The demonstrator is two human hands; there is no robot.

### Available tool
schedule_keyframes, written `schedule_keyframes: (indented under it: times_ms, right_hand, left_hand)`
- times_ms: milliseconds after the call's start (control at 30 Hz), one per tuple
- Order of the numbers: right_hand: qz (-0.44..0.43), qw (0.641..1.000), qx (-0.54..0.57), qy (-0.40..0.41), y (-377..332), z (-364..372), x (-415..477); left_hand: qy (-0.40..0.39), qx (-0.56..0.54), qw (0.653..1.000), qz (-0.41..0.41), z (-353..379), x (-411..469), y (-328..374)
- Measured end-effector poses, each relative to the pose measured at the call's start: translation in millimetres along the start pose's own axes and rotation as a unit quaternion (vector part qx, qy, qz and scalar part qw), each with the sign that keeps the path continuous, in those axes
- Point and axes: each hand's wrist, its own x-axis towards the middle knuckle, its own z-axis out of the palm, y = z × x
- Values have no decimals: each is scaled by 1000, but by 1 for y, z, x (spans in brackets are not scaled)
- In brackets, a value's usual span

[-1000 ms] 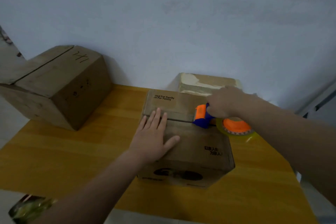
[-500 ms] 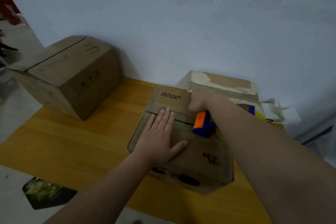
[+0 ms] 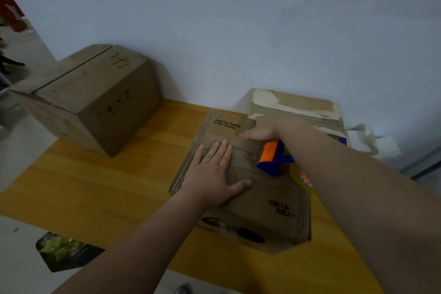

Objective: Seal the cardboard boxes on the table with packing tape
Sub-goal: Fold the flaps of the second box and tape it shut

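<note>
Head view. My left hand lies flat, palm down, fingers spread, pressing on the top flaps of the cardboard box nearest me; it grips nothing. This box stands on the wooden table toward its right half, close to the near edge, with one lower corner over that edge. Its top carries printed lettering near the far flap and further print at the near right.

My right hand reaches across the same box with the fingers curled at the far flap, and the tape dispenser, orange and blue, sits directly under my wrist against the centre seam. The forearm hides the handle, so I cannot tell how the hand closes on it. A roll of tape shows just right of the dispenser, partly covered by the arm.

A second box, with torn paper on its top, stands behind the first, touching the wall at the far edge. A larger box occupies the far left corner, well apart, overhanging the left edge. The picture is slightly blurred.
</note>
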Motion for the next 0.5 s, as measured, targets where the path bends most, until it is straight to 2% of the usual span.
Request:
schedule_keyframes:
  times_ms: [233, 333, 400, 500]
  right_hand:
    - [-100, 972, -182, 106, -9, 1, -55]
    - [-88, 947, -289, 106, 9, 7, -92]
    - [-83, 939, -313, 119, 25, 10, -108]
    - [-82, 941, -285, 164, 43, 8, -118]
  left_hand:
    - [-7, 10, 1000, -1, 2, 1, -1]
    - [-13, 9, 1000, 0, 1, 3, -3]
    - [-17, 13, 1000, 1, 0, 4, -3]
    - [-27, 11, 1000, 4, -2, 3, -2]
